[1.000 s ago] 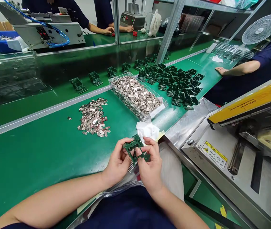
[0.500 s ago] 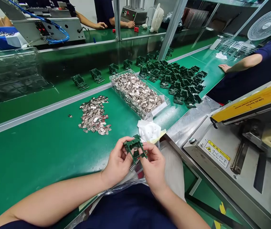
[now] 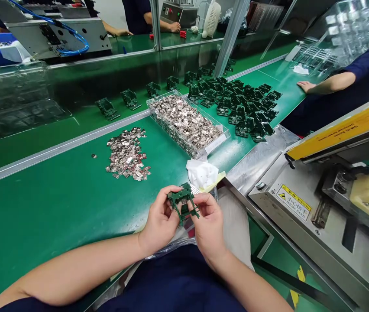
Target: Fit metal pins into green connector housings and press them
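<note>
Between my two hands, over the near edge of the bench, is a dark green plastic frame [image 3: 185,196] with an open middle. My left hand [image 3: 160,221] is closed on its left side, thumb at the lower part. The right side is pinched by my right hand [image 3: 208,221], its thumb pressing inside the frame. Whether a small metal piece sits under the thumbs is hidden. Ahead lies a loose heap of small silvery metal pieces [image 3: 127,154]. A clear box [image 3: 200,149] full of similar pieces stands beyond. Behind it spreads a pile of green frames [image 3: 244,106].
A crumpled white cloth [image 3: 202,173] lies just beyond my hands. At right stands a metal machine [image 3: 288,190] with a yellow bar and warning label. Several green frames [image 3: 129,99] line the conveyor at the back. A co-worker's hand [image 3: 306,86] rests on the far bench.
Both hands keep the green frame in nearly the same place, with the frame slightly tilted. The view has shifted a little. At far right, a co-worker now has clear trays raised in front of the fan.
</note>
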